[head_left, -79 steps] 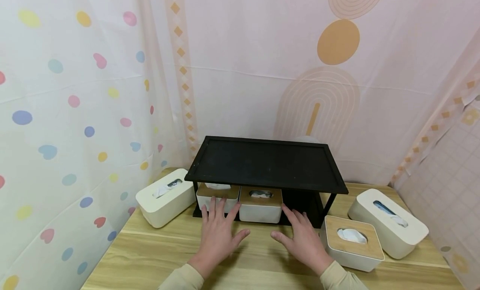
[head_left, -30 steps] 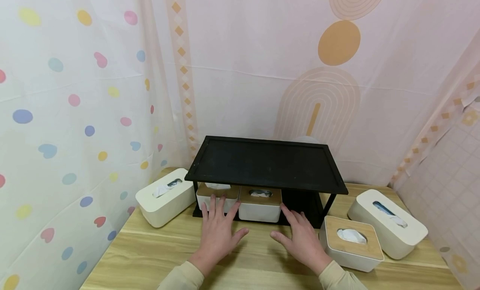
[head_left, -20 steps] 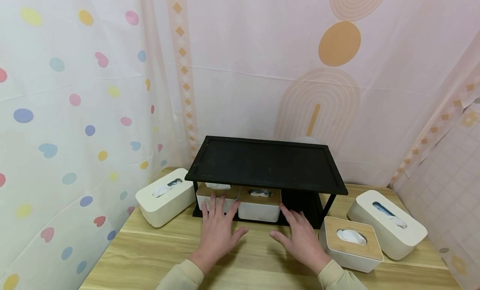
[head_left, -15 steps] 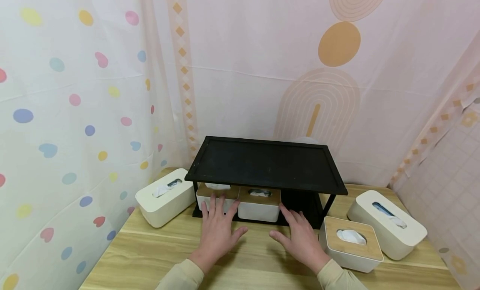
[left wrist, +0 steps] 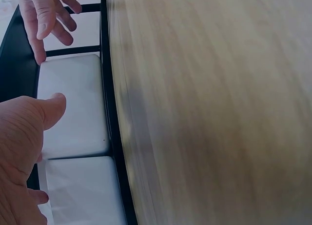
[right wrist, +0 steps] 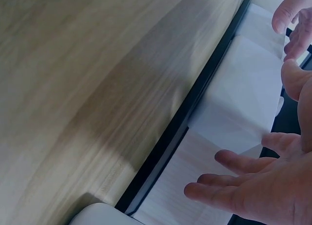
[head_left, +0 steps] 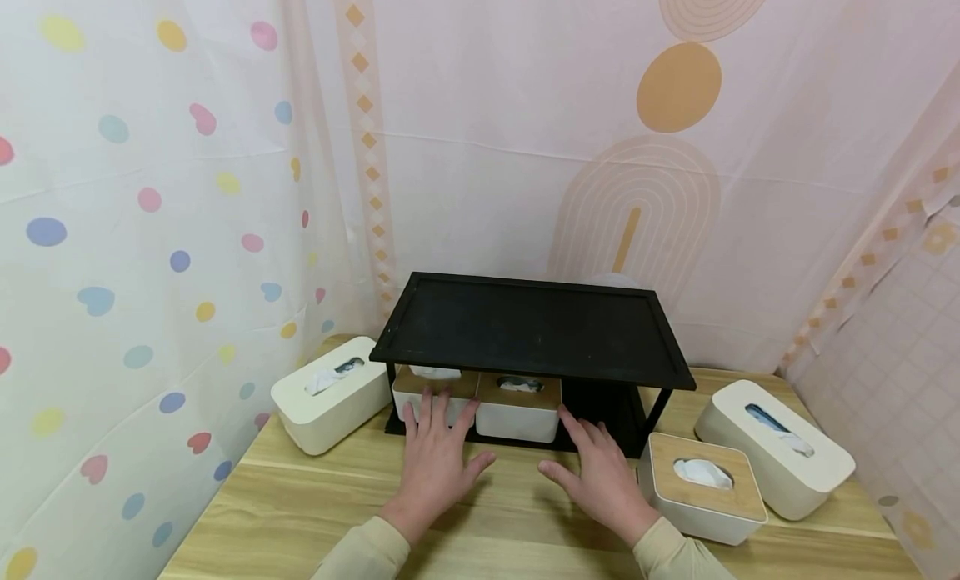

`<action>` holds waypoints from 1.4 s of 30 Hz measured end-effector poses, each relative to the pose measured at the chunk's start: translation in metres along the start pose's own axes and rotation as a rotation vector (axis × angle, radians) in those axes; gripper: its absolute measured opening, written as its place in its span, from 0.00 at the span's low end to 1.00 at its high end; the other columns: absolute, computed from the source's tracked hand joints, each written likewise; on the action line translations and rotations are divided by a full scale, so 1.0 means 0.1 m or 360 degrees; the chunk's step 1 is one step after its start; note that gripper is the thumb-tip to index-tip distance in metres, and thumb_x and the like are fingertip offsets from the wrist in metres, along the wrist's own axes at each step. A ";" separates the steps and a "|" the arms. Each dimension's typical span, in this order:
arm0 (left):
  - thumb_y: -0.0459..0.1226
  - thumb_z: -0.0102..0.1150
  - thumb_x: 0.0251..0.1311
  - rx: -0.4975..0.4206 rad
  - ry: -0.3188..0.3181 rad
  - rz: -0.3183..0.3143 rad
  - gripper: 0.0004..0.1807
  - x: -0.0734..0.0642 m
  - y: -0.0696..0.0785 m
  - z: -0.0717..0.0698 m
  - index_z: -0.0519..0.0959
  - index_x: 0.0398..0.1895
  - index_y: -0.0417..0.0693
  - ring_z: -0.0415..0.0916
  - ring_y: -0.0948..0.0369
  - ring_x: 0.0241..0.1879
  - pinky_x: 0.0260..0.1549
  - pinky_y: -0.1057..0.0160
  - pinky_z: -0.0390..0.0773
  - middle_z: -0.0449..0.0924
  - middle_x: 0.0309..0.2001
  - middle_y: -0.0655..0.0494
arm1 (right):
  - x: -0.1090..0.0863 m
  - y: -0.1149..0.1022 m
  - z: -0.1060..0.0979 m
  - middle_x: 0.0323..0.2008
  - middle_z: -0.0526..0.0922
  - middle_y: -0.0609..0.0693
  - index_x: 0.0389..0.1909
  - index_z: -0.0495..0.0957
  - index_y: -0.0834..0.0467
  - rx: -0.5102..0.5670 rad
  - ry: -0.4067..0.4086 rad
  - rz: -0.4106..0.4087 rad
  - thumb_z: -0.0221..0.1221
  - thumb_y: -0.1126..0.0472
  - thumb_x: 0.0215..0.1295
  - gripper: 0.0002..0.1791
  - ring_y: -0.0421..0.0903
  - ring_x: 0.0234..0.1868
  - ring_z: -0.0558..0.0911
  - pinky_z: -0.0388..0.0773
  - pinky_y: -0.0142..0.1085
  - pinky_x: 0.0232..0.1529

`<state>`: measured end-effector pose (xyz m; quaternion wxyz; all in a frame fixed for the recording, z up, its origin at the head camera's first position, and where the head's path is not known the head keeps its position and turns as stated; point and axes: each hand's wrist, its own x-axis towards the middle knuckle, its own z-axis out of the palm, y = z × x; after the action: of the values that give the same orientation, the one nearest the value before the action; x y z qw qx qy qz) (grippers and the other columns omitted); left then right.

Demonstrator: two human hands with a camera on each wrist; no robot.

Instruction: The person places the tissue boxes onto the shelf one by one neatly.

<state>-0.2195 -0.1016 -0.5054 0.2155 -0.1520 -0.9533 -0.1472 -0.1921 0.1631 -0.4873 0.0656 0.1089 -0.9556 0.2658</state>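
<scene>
In the head view, two tissue boxes with white bodies and wooden lids stand side by side on the lower level of a black two-tier rack [head_left: 532, 322]. My left hand [head_left: 438, 459] spreads its fingers over the front of the left tissue box [head_left: 417, 386], its index finger reaching the seam between the boxes. At the front right corner of the second tissue box [head_left: 517, 423], my right hand [head_left: 603, 480] touches with its index fingertip, as the left wrist view also shows on that box [left wrist: 73, 108]. Both thumbs stick out, apart from the boxes.
A cream tissue box [head_left: 330, 397] leans close to the rack's left side. To the right stand a wooden-lidded tissue box [head_left: 705, 509] and a longer cream one [head_left: 780, 451]. A rack leg [head_left: 657, 409] rises beside my right hand. Patterned curtains [head_left: 480, 205] hang behind the wooden table [head_left: 495, 538].
The second tissue box has slid slightly left and back against its neighbour. My right hand has moved a little left with it; my left hand has barely moved.
</scene>
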 end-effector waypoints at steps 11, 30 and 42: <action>0.59 0.77 0.57 -0.0004 0.0027 0.0006 0.43 0.00 0.00 0.01 0.75 0.73 0.55 0.56 0.28 0.79 0.73 0.21 0.56 0.65 0.76 0.33 | 0.01 0.00 0.00 0.71 0.75 0.71 0.83 0.63 0.53 0.0006 -0.0008 0.0000 0.69 0.39 0.69 0.47 0.79 0.72 0.71 0.72 0.71 0.69; 0.60 0.76 0.58 -0.0004 0.0012 -0.0003 0.43 0.01 -0.01 0.04 0.74 0.74 0.55 0.55 0.29 0.79 0.74 0.22 0.55 0.65 0.76 0.33 | 0.02 -0.01 0.01 0.71 0.75 0.73 0.83 0.63 0.54 0.0016 0.0010 0.0000 0.70 0.41 0.69 0.47 0.80 0.72 0.71 0.72 0.71 0.69; 0.59 0.77 0.58 -0.0008 0.0028 -0.0001 0.42 0.04 0.00 0.04 0.75 0.72 0.55 0.55 0.29 0.79 0.74 0.22 0.56 0.65 0.76 0.34 | 0.05 -0.01 0.01 0.70 0.76 0.71 0.82 0.63 0.55 -0.0015 0.0012 -0.0029 0.70 0.42 0.70 0.47 0.76 0.72 0.73 0.72 0.69 0.70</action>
<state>-0.2240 -0.0995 -0.5072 0.2234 -0.1508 -0.9511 -0.1509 -0.1963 0.1614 -0.4866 0.0722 0.1162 -0.9555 0.2612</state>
